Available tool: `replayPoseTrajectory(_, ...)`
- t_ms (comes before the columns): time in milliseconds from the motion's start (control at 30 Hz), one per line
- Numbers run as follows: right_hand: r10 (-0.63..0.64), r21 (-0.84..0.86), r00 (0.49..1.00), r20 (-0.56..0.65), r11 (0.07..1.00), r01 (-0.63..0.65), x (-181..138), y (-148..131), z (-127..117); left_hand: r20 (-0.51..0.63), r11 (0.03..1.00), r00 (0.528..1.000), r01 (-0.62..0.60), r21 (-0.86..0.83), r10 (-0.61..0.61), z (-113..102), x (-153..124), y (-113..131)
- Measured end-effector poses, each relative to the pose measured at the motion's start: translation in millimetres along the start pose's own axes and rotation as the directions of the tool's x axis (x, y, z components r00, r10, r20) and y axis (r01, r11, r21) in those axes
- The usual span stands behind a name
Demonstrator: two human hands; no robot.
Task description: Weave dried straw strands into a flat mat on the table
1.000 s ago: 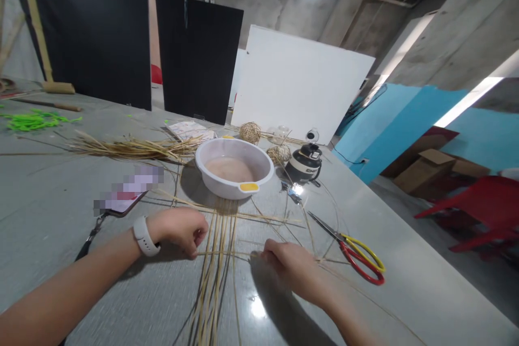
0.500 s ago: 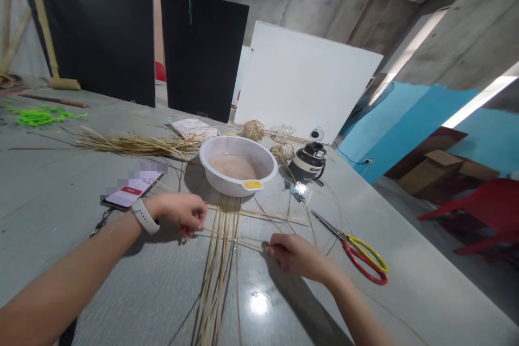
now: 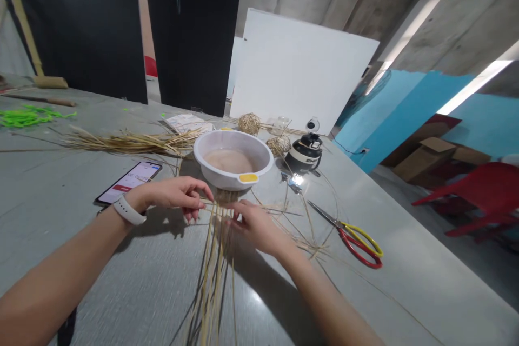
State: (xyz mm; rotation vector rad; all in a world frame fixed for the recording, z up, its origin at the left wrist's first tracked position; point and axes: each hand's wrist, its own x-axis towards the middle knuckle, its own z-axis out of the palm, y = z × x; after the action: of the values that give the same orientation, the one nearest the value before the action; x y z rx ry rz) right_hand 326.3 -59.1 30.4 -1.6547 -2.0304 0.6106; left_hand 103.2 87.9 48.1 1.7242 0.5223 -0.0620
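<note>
Several thin bamboo strips (image 3: 214, 265) lie side by side on the grey table (image 3: 60, 200), running from the white basin (image 3: 233, 159) toward me. A few strips cross them just below the basin. My left hand (image 3: 178, 197), with a white wristband, has its fingertips pinched on a crossing strip at the left of the bundle. My right hand (image 3: 253, 224) rests on the strips at the right of the bundle, fingers curled down onto them. The two hands almost touch.
The basin holds cloudy water. A phone (image 3: 130, 181) lies left of my hands. Red-and-yellow scissors (image 3: 352, 232) lie to the right. A dry straw bundle (image 3: 130, 143), two woven balls (image 3: 249, 123), a black-and-white jug (image 3: 306, 154) and green scraps (image 3: 24, 117) sit farther back.
Both hands moved up the strips toward the basin. My right hand slid left, from beside the scissors to the bundle, and now sits close to my left hand.
</note>
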Motion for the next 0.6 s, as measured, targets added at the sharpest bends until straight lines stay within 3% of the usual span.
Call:
replayPoseTrajectory(167,0.035,0.354,0.998,0.053,0.934,-0.052,20.8,9.3,21.6,-0.054,0.994,0.997,-0.041,0.104,0.047,7.7,-4.5,11.8)
replayPoseTrajectory(200,0.059,0.450,0.997,0.049,0.890,-0.075,22.1,13.8,23.6,-0.150,0.988,0.986,-0.053,0.146,0.075,9.6,-3.1,13.6)
replayPoseTrajectory(233,0.087,0.537,0.995,0.041,0.838,-0.096,22.6,18.2,25.2,-0.315,0.979,0.940,-0.069,0.193,0.129,11.3,-0.7,14.8)
replayPoseTrajectory(267,0.113,0.609,0.993,0.033,0.785,-0.110,22.7,22.2,26.5,-0.517,0.967,0.831,-0.088,0.241,0.204,12.6,2.4,15.3)
replayPoseTrajectory(333,0.154,0.712,0.988,0.025,0.691,-0.125,22.1,28.5,28.6,-0.816,0.943,0.474,-0.132,0.306,0.331,13.6,9.3,14.1)
replayPoseTrajectory(367,0.167,0.746,0.986,0.026,0.653,-0.130,21.8,30.7,29.5,-0.875,0.936,0.335,-0.163,0.311,0.349,13.2,12.2,12.6)
replayPoseTrajectory(400,0.179,0.773,0.983,0.027,0.620,-0.134,21.5,32.3,30.2,-0.897,0.933,0.272,-0.198,0.301,0.348,12.3,14.2,10.7)
replayPoseTrajectory(433,0.192,0.792,0.981,0.030,0.594,-0.140,21.2,33.6,30.9,-0.894,0.931,0.288,-0.225,0.287,0.344,11.4,15.3,8.6)
replayPoseTrajectory(467,0.207,0.806,0.978,0.034,0.573,-0.149,21.1,34.6,31.5,-0.862,0.934,0.371,-0.229,0.275,0.345,10.9,15.4,6.6)
replayPoseTrajectory(533,0.240,0.821,0.970,0.041,0.545,-0.169,21.1,36.2,32.5,-0.682,0.938,0.648,-0.181,0.295,0.339,13.2,14.1,3.5)
replayPoseTrajectory(567,0.254,0.825,0.966,0.044,0.536,-0.178,21.2,36.8,33.0,-0.526,0.928,0.787,-0.153,0.340,0.322,16.8,13.5,2.6)
replayPoseTrajectory(600,0.264,0.828,0.963,0.050,0.528,-0.188,21.2,37.5,33.4,-0.344,0.907,0.892,-0.144,0.396,0.292,22.0,13.3,2.3)
